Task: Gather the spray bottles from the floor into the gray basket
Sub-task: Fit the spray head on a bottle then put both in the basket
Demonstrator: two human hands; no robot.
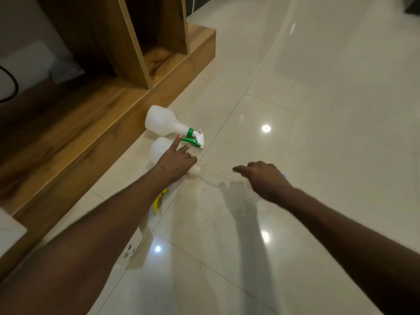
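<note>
Translucent plastic spray bottle (162,120) lying on glossy tiles (295,87), hands empty, fingers spread

I see white spray bottle with green trigger (167,122) lying on side on floor; second white bottle (159,148) just beside it, partly hidden.

White spray bottle (162,120), green nozzle (192,139)

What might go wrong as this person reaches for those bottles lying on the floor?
The left hand covers one white bottle beside the green-trigger bottle; a loose grab may knock either rolling on the glossy tile floor. The gray basket is out of view, so carrying could mean drops.
</note>
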